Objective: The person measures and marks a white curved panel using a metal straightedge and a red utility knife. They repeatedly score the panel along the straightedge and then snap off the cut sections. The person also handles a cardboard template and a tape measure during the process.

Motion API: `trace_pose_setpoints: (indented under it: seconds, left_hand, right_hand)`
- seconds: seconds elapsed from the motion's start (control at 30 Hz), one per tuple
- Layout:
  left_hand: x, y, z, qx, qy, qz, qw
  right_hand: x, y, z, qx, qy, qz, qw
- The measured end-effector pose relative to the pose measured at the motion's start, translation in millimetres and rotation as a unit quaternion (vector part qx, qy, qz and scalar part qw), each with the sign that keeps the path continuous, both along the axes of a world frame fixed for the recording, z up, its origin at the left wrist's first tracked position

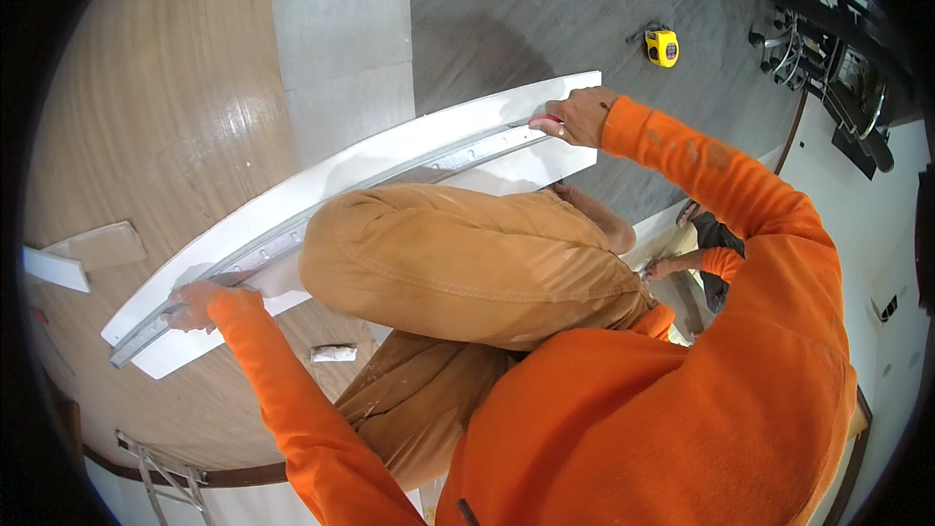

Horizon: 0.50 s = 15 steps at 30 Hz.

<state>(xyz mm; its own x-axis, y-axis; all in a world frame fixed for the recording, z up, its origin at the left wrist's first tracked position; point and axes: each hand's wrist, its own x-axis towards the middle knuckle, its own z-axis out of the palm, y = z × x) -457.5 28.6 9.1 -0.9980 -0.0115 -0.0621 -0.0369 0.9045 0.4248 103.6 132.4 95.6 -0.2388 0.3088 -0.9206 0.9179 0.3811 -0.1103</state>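
Note:
A long white board (380, 151) lies across the floor under my bent knee, with a grey metal strip (273, 239) along it. My left hand (203, 307) is at the board's left end, fingers curled on the strip. My right hand (577, 115) is closed near the board's right end, holding a small red object (546, 119) against the strip; I cannot make out what tool it is. The middle of the strip passes behind my knee.
A yellow tape measure (661, 47), offcuts (60, 267) and a small white packet (333, 354) lie on the floor. Black wheeled chairs (820, 24) stand upper right, a ladder (163, 477) lower left. A co-worker's hand (660, 268) shows behind my right arm.

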Motion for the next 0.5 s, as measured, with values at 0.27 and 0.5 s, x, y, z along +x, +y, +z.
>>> trace_pose_setpoints:
  seconds: [0.27, 0.5]
  left_hand:
    - [9, 7, 6, -0.003, -0.005, 0.016, 1.0]
    - [-13, -8, -20, 0.008, 0.019, 0.042, 0.999]
  right_hand:
    - [54, -4, -20, 0.042, 0.048, 0.0, 0.998]
    - [116, 2, 14, 0.041, -0.089, 0.048, 0.994]
